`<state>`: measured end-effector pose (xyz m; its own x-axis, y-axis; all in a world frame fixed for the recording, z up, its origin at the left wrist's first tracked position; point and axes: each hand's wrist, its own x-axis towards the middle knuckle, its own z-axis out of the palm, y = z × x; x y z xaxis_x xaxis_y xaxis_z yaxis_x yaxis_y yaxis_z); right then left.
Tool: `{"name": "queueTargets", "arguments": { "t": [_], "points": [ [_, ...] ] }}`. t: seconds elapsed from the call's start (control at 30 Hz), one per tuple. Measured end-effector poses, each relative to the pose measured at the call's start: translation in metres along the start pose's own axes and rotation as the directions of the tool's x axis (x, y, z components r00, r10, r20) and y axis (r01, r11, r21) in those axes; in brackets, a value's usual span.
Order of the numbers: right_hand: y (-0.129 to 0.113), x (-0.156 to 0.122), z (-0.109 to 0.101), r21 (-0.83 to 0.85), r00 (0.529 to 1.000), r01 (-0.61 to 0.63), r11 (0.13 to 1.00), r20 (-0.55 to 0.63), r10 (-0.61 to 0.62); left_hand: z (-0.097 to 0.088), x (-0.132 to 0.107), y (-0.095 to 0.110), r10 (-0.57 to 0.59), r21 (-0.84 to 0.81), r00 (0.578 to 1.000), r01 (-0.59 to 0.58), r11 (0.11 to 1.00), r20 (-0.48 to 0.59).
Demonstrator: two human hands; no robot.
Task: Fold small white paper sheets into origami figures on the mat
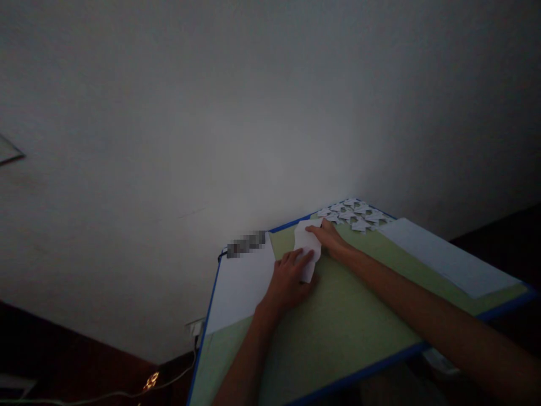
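1. Folded white paper [305,239] lies between both hands, above the green tabletop [338,316].
2. Its long axis runs away from the person, near end narrower.
3. Right hand [332,238] pinches its far right edge, thumb uppermost.
4. Left hand [291,279], fingers slightly spread, touches its near part; grip cannot be told.

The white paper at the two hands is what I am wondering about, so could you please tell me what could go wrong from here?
The right hand grips the white paper while the left hand lies on it, so an uneven pull might crease or tear it. The right hand is also close to the small paper pieces near the far corner of the green tabletop, and could perhaps disturb them.
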<state>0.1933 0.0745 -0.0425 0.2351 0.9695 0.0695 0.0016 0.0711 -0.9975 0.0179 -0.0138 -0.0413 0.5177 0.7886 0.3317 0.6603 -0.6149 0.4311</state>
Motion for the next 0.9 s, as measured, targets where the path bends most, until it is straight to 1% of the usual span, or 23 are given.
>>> {"name": "queueTargets", "arguments": {
  "t": [0.13,0.23,0.27,0.33,0.4,0.47,0.5,0.57,0.7,0.8,0.9],
  "points": [
    [0.003,0.003,-0.002,-0.048,0.996,0.039,0.998,0.078,-0.036,-0.005,-0.002,0.007,-0.003,-0.063,1.000,0.004,0.998,0.008],
    [0.004,0.003,-0.003,-0.079,0.993,0.066,0.995,0.105,-0.057,-0.006,-0.002,0.009,-0.030,-0.109,0.999,0.032,0.994,0.018],
    [0.003,0.003,-0.003,-0.086,0.991,0.075,0.993,0.114,-0.065,-0.006,-0.001,0.009,-0.047,-0.135,0.999,0.046,0.990,-0.009],
    [0.003,0.002,-0.003,-0.096,0.987,0.097,0.991,0.135,-0.084,-0.005,0.004,0.008,-0.099,-0.221,0.987,0.069,0.973,-0.129],
    [0.002,0.002,-0.003,-0.103,0.981,0.118,0.988,0.166,-0.100,-0.004,0.009,0.002,-0.160,-0.311,0.941,0.063,0.948,-0.297],
    [0.001,0.001,-0.003,-0.108,0.973,0.135,0.985,0.200,-0.111,-0.003,0.013,-0.006,-0.214,-0.338,0.900,0.080,0.938,-0.381],
    [0.001,0.000,-0.003,-0.109,0.969,0.145,0.983,0.217,-0.119,-0.003,0.014,-0.010,-0.251,-0.352,0.884,0.107,0.930,-0.394],
    [0.000,0.000,-0.004,-0.114,0.962,0.170,0.979,0.236,-0.140,-0.003,0.014,-0.017,-0.309,-0.375,0.871,0.160,0.913,-0.381],
    [0.001,0.000,-0.004,-0.129,0.956,0.229,0.965,0.219,-0.198,0.002,0.013,-0.021,-0.356,-0.389,0.878,0.221,0.894,-0.319],
    [0.002,0.002,-0.005,-0.146,0.958,0.243,0.959,0.192,-0.213,0.005,0.014,-0.018,-0.396,-0.412,0.857,0.247,0.877,-0.331],
    [0.003,0.005,-0.007,-0.153,0.965,0.237,0.959,0.155,-0.213,0.006,0.015,-0.020,-0.463,-0.519,0.834,0.263,0.813,-0.302]
  ]
}}
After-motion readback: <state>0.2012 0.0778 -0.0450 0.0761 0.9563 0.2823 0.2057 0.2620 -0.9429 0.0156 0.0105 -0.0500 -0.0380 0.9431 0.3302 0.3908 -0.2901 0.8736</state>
